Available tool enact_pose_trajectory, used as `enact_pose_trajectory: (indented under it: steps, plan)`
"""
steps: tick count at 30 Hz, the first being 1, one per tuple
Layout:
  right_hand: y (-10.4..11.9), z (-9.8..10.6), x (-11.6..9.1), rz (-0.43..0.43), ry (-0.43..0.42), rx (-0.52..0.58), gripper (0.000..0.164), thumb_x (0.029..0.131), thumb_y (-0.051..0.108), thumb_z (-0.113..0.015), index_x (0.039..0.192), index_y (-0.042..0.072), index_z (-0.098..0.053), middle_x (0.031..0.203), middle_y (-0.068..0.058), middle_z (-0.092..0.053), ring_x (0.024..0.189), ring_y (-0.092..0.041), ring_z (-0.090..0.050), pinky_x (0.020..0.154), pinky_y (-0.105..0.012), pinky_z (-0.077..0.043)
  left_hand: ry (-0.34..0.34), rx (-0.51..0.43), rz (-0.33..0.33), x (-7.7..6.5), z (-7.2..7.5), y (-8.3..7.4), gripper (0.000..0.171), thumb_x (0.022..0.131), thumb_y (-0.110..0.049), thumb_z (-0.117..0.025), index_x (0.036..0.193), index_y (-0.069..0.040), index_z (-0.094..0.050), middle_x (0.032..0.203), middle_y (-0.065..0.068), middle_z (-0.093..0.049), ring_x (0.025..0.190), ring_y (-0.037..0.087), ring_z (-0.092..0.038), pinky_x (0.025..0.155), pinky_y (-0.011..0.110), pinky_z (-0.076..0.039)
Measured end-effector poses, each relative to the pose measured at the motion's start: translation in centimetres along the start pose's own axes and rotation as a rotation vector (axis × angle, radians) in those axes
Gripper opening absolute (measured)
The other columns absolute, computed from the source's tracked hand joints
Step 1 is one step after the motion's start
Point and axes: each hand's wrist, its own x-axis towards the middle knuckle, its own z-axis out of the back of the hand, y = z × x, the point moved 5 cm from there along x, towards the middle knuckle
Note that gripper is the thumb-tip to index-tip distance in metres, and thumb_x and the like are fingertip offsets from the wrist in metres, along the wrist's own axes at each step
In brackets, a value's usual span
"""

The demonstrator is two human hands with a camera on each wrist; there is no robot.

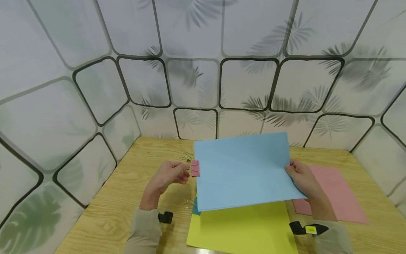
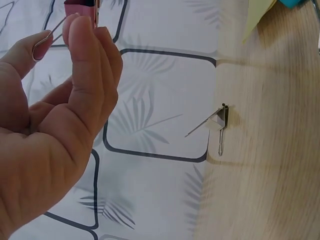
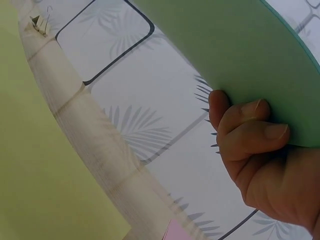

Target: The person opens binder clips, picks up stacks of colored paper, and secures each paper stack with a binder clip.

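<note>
A pink binder clip (image 1: 195, 168) sits on the left edge of the blue paper sheets (image 1: 244, 173). My left hand (image 1: 169, 176) is at that clip, its thumb and fingers pinching the wire handles (image 2: 46, 42). At the other end, my right hand (image 1: 302, 178) grips the right edge of the blue sheets, thumb on top and fingers curled underneath (image 3: 255, 135). The sheets are held up, tilted and bowed, above yellow paper (image 1: 244, 229). A teal binder clip (image 1: 196, 206) is on the yellow paper's left edge, partly hidden by the blue sheets.
Pink paper (image 1: 336, 194) lies on the wooden table (image 1: 104, 218) at the right, partly behind my right forearm. Another binder clip (image 2: 221, 120) stands on the table beyond my left hand. A patterned cloth (image 1: 196, 84) surrounds the table at the back and sides.
</note>
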Motion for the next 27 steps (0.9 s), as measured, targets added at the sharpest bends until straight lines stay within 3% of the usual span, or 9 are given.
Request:
enact_pose_trajectory:
  steps: [5, 12, 19, 23, 27]
  plan:
    - [-0.2, 0.0, -0.2, -0.013, 0.000, 0.001, 0.048, 0.109, 0.022, -0.037, 0.137, -0.017, -0.035, 0.093, -0.010, -0.063, 0.067, -0.014, -0.067, 0.060, -0.034, -0.057, -0.013, -0.012, 0.003, 0.1, -0.2, 0.2, 0.041, 0.100, -0.026, -0.061, 0.119, 0.011, -0.064, 0.094, 0.018, -0.067, 0.074, 0.017, -0.066, 0.075, 0.033, -0.059]
    - [-0.2, 0.0, -0.7, -0.028, 0.006, 0.039, 0.048, 0.110, 0.022, -0.036, 0.138, -0.017, -0.032, 0.106, -0.016, -0.063, 0.077, -0.011, -0.067, 0.066, -0.034, -0.059, -0.028, -0.017, -0.069, -0.3, 0.0, -0.4, 0.043, 0.101, -0.026, -0.060, 0.126, 0.010, -0.060, 0.112, 0.026, -0.066, 0.091, 0.030, -0.068, 0.083, 0.036, -0.058]
    - [0.1, -0.1, -0.6, -0.052, -0.016, 0.046, 0.052, 0.109, 0.026, -0.036, 0.142, -0.014, -0.031, 0.118, -0.026, -0.058, 0.082, -0.010, -0.066, 0.070, -0.035, -0.059, -0.090, -0.022, -0.093, -0.3, -0.2, -0.8, 0.047, 0.102, -0.030, -0.058, 0.131, 0.007, -0.057, 0.119, 0.026, -0.063, 0.098, 0.027, -0.068, 0.090, 0.038, -0.056]
    - [0.3, 0.0, -0.4, -0.050, -0.049, 0.081, 0.049, 0.109, 0.026, -0.037, 0.140, -0.012, -0.034, 0.102, -0.005, -0.065, 0.080, -0.008, -0.067, 0.068, -0.034, -0.059, -0.086, -0.010, -0.122, -0.1, -0.4, -1.2, 0.050, 0.103, -0.030, -0.056, 0.138, 0.006, -0.050, 0.127, 0.025, -0.060, 0.110, 0.032, -0.064, 0.096, 0.040, -0.053]
    - [0.4, 0.2, -0.5, -0.026, -0.091, 0.103, 0.044, 0.109, 0.025, -0.039, 0.133, -0.012, -0.039, 0.086, 0.015, -0.063, 0.072, -0.007, -0.067, 0.063, -0.032, -0.059, -0.066, -0.018, -0.137, 0.1, -0.6, -1.3, 0.053, 0.101, -0.024, -0.060, 0.142, 0.007, -0.046, 0.129, 0.024, -0.057, 0.112, 0.035, -0.063, 0.098, 0.042, -0.051]
